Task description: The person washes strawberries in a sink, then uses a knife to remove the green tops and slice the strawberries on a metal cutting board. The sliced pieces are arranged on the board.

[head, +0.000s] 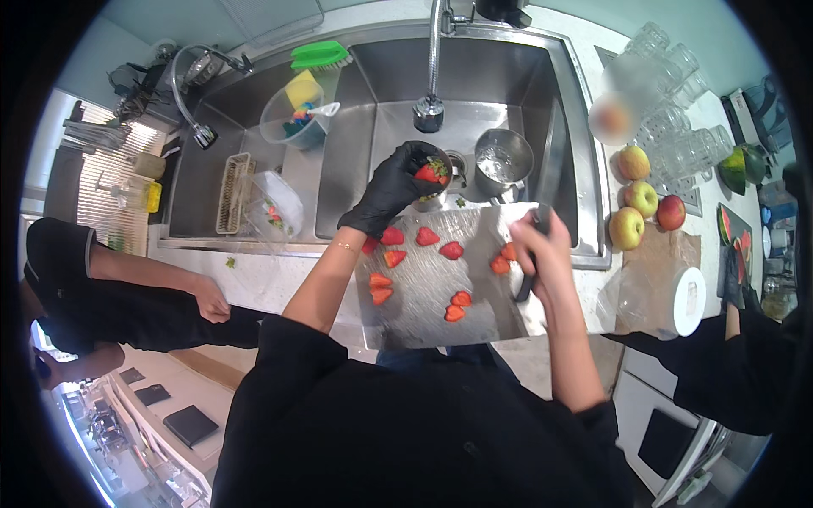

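Observation:
My left hand (390, 187), in a black glove, holds a red strawberry (432, 171) with green leaves over the near side of the sink. Just below it stands a metal cup (434, 202), partly hidden by the glove. In my bare right hand (551, 251) is a knife with a black handle (541, 221); its blade points toward the sink and is blurred. Between my forearms lies a shiny, scratched cutting board (422, 279), overlapping the sink's front edge. Several cut strawberry pieces (451, 250) rest on it, some in pairs near its front (457, 307).
A metal pitcher (503, 159) stands in the sink basin (394, 127) under a faucet (429, 114). The left basin holds a plastic tub (292, 120). Apples (627, 228) and glass mugs (692, 155) line the right counter. People stand at left (146, 279) and right (730, 368).

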Motion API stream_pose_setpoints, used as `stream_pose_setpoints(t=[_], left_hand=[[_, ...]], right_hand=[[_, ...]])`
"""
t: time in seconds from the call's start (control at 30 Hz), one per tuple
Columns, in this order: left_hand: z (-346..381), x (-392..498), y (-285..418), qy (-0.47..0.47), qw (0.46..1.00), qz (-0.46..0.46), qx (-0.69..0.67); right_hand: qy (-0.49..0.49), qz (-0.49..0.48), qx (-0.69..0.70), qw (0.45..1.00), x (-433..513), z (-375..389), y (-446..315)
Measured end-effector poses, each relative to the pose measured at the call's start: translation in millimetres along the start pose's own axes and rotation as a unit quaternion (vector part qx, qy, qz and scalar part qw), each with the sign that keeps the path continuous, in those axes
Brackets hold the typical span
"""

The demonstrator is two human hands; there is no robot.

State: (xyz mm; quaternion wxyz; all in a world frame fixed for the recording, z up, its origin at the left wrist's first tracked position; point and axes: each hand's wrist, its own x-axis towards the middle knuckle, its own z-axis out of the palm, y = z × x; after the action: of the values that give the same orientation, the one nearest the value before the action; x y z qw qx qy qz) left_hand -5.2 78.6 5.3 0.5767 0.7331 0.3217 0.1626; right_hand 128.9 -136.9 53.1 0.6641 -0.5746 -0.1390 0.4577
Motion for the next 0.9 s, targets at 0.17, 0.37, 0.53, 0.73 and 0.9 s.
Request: stream_pose_setpoints(t=[0.17,0.37,0.53,0.73,0.9], left_hand=[[15.0,-27.3,5.5,0.051,0.989,0.101,-0.093],[10.2,-45.0,0.2,0.082,0.986,0.082,-0.122],[10.8,-50.3,4.8,0.08,0.976,0.039,-0.197],[17.0,-49.5,0.0,0.101,0.975,0.114,-0.161],[14.2,-41.9,-0.1,0.097,0.97,0.051,-0.218]], right_hand=[[-0.022,-0.024,-0.055,0.998,67.1,47.4,12.2],[-0.056,-0.036,-0.045,0.997,73.3,61.7,20.0],[-0.045,-0.073,-0.052,0.995,73.2,65.6,20.3],[-0.092,-0.013,-0.066,0.994,66.6,64.9,7.7],[-0.071,-0.024,-0.034,0.997,77.8,63.7,12.2]])
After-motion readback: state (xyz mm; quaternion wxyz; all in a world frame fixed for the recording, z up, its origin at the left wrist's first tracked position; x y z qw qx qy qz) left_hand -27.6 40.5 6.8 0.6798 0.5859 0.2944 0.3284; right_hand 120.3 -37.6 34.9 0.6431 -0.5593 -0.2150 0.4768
